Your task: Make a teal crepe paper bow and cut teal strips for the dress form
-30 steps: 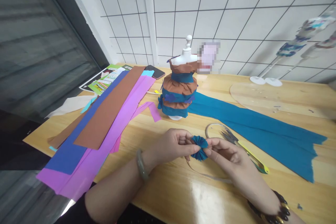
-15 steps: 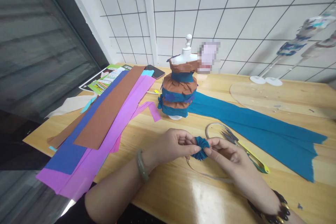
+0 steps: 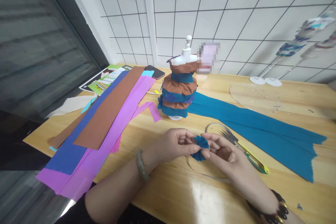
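Between my two hands, above the near part of the table, is a small teal rosette of pleated crepe paper (image 3: 201, 143). My left hand (image 3: 178, 143) pinches its left side between thumb and fingers. On the other side, the thumb and fingertips of my right hand (image 3: 228, 155) hold the right edge, thumb low and index finger at the top. Just behind stands a small white dress form (image 3: 186, 56) wrapped in gathered bands of brown and teal paper (image 3: 179, 87). A pair of scissors with yellow-green handles (image 3: 253, 157) lies beside my right hand, partly hidden by it.
A long teal paper strip (image 3: 252, 122) stretches right from the dress form. Brown (image 3: 112, 108), blue (image 3: 70, 147) and purple (image 3: 78, 178) strips lie at left, near a phone (image 3: 157, 72) and booklets (image 3: 105, 80). A thin ribbon (image 3: 204, 173) curls under my hands. Two stands (image 3: 265, 81) are back right.
My right thumb and index finger have spread further apart along the rosette's edge, and more of its pleats show. My left hand keeps its pinch in nearly the same place.
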`<state>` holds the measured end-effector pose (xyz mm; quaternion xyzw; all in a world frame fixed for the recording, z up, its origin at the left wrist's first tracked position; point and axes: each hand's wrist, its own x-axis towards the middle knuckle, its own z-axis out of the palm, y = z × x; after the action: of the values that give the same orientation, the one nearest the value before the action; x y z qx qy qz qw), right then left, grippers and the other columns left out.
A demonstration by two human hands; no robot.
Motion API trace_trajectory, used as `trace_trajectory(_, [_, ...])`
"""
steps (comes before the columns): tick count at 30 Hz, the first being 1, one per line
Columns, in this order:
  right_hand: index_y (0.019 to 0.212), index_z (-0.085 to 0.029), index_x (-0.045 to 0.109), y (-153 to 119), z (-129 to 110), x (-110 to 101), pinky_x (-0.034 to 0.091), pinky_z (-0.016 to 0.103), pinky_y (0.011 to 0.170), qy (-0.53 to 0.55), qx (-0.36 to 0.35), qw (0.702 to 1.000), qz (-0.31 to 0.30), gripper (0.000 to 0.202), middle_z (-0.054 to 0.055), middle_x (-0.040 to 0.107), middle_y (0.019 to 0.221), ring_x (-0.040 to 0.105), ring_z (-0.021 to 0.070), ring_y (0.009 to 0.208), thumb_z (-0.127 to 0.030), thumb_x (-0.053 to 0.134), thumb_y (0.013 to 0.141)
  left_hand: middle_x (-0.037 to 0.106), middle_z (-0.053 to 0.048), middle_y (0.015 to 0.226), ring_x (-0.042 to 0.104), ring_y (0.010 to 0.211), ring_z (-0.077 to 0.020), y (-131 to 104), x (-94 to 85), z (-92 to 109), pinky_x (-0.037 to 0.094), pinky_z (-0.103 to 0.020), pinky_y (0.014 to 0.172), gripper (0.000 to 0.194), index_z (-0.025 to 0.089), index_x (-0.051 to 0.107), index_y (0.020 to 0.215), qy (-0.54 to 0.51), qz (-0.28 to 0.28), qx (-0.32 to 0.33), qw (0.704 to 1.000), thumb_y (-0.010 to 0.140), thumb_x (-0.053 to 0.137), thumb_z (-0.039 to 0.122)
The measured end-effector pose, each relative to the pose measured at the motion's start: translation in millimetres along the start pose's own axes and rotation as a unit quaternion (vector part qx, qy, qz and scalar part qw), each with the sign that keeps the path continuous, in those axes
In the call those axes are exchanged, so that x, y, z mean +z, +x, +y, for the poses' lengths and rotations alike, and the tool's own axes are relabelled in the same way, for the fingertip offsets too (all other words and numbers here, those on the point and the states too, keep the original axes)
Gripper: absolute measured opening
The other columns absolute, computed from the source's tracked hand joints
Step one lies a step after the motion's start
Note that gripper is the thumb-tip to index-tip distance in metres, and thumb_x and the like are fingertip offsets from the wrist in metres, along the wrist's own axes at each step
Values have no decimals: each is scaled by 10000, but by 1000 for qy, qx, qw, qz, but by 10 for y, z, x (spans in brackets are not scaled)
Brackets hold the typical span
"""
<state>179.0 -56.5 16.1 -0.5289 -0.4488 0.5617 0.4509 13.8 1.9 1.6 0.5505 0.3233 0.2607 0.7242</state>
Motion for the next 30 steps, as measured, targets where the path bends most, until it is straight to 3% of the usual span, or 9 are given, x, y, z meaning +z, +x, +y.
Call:
trace_trajectory(8, [986,-234,542,-15,5,14,514,325,747,-6,-8,1000,-6,325,56,675,871,633,189,798,-346,667,707,621,-47,749,564,651,-95,-9,23,6,445,-208,598,286,109,579,845,-18,-22,-3,1000,676,685,315])
trace_trajectory(17, [966,-212,611,-23,-42,-24,481,305,796,-48,-5,999,-20,260,61,672,938,604,195,884,-367,611,758,595,-13,652,532,566,-76,-5,0,2,427,-209,564,278,115,585,774,5,8,-16,1000,688,666,367])
trace_trajectory(21, [857,-204,655,-30,-35,-16,479,297,749,-69,-6,997,-43,235,48,685,863,602,192,817,-408,573,774,605,-12,651,536,577,-72,-8,11,7,423,-199,571,264,112,588,745,-6,5,-6,1000,672,683,347])
trace_trajectory(30, [694,-195,637,-26,-53,12,484,265,631,-84,12,996,-14,237,18,666,672,592,160,644,-431,624,706,613,-18,659,554,614,-81,-22,32,9,436,-205,602,235,106,582,688,-17,20,5,1000,626,726,281])
